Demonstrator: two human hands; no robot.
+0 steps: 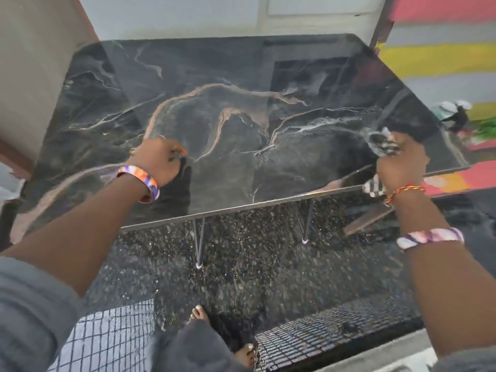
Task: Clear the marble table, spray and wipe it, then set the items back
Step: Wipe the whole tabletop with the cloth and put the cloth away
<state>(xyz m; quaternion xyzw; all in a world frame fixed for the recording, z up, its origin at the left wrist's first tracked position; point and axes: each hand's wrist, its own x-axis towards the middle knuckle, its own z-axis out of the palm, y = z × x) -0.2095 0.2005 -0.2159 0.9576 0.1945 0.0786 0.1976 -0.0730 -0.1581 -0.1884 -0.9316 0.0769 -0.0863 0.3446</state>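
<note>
The dark marble table [241, 124] with tan and white veins fills the middle of the view, and nothing stands on its top. My right hand [400, 165] is at the table's near right corner, shut on a black-and-white striped cloth [382, 143] that presses on the surface; a tail of the cloth hangs below my wrist. My left hand [158, 162] rests on the left part of the top, fingers curled down against the marble with nothing seen in it.
Thin metal hairpin legs [200, 242] hold the table over a dark speckled floor [241, 277]. A beige wall or cabinet [35, 76] stands close at the left. A bright striped rug [442, 57] with a few items [456, 114] lies to the right. My bare feet are below.
</note>
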